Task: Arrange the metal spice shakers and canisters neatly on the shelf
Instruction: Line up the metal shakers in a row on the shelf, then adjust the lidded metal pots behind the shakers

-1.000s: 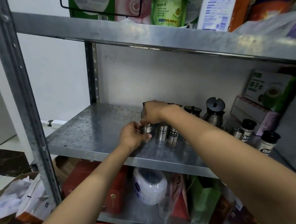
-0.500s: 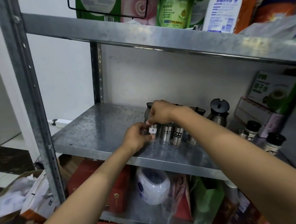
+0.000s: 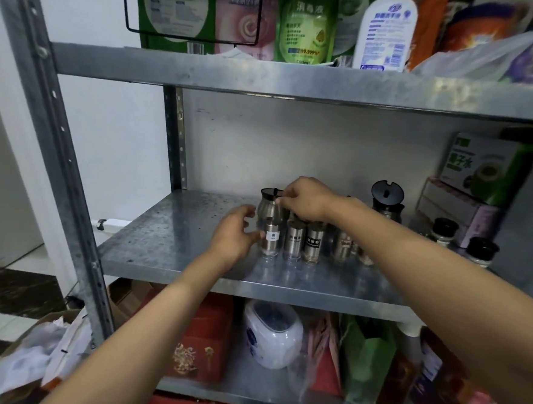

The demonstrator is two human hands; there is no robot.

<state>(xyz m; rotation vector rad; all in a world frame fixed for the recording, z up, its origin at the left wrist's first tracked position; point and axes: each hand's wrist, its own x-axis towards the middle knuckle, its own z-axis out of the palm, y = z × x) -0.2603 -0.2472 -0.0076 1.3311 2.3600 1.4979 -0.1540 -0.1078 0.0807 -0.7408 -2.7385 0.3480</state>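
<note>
— Four steel shakers, front row of the middle shelf [image 3: 167,240]?
— Yes. Left hand [image 3: 233,235], fingers loosely curled, sits just beside the white-labelled shaker [image 3: 270,240] — contact unclear. Right hand [image 3: 306,199] pinches the black lid of the canister [image 3: 268,206] behind it.

The right hand [image 3: 306,200] is hiding the canisters behind it; labels on the shakers [image 3: 293,239] below its grip are blurring illegibly.
</note>
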